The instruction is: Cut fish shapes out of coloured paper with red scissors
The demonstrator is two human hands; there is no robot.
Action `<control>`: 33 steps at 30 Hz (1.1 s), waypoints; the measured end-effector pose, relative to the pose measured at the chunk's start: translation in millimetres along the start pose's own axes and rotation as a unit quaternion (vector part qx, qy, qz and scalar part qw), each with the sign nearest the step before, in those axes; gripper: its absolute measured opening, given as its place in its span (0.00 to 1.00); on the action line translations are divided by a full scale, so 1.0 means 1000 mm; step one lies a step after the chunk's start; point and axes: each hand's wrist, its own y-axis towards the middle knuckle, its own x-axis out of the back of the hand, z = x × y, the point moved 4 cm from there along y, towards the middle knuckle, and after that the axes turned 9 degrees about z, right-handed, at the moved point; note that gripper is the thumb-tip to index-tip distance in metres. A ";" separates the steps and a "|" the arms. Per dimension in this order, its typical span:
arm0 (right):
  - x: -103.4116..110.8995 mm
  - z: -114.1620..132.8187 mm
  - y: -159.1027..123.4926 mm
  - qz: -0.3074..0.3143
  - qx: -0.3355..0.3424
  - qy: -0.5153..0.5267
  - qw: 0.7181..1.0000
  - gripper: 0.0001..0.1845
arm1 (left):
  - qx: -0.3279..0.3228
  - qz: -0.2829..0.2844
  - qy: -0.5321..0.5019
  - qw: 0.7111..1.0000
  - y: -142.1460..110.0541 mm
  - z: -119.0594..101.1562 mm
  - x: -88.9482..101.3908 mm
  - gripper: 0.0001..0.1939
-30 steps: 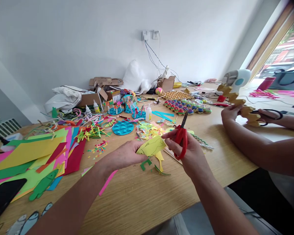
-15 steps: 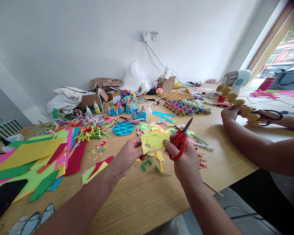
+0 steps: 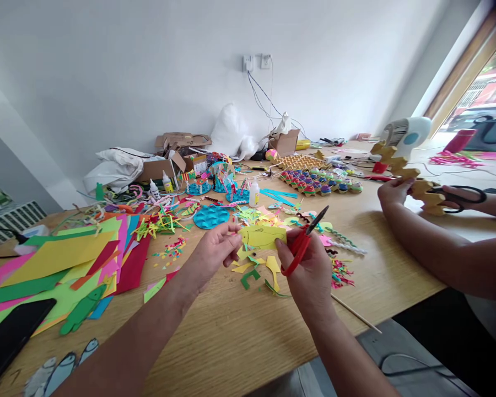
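Left hand [image 3: 217, 248] is angled in, fingers half curled at the yellow paper [image 3: 261, 237], can't tell if they're gripping it; paper's up over the table [image 3: 227, 331], right hand [image 3: 312, 275] pinching its right end, red scissors [image 3: 300, 248] tucked in, tips up

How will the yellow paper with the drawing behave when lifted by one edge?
The yellow paper is probably light, as it looks thin. It may bend when pushed, yet perhaps droops little, since it looks nearly flat.

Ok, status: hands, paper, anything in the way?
Right hand: holding red scissors, yellow paper. Left hand: at paper's left edge, grip unclear. Paper: outline drawn. Loose scraps below.
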 end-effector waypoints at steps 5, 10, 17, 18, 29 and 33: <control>0.001 0.000 0.000 -0.006 0.024 -0.061 0.998 0.08 | -0.084 -0.066 -0.024 0.994 -0.013 -0.013 -0.004 0.07; 0.000 0.005 0.001 -0.010 0.002 0.015 1.000 0.09 | -0.025 -0.011 -0.125 0.992 -0.013 -0.001 -0.021 0.07; -0.003 0.002 -0.002 -0.001 -0.045 0.133 0.990 0.11 | 0.031 -0.002 -0.251 0.968 -0.007 0.018 -0.023 0.13; -0.003 0.000 -0.002 -0.003 -0.046 0.149 0.988 0.11 | 0.035 -0.003 -0.258 0.966 -0.006 0.020 -0.023 0.13; -0.002 -0.005 -0.003 -0.002 -0.039 0.156 0.987 0.10 | 0.025 0.015 -0.222 0.975 -0.011 0.014 -0.032 0.14; -0.004 -0.005 -0.004 -0.003 -0.036 0.149 0.988 0.10 | 0.016 0.013 -0.191 0.981 -0.011 0.015 -0.032 0.12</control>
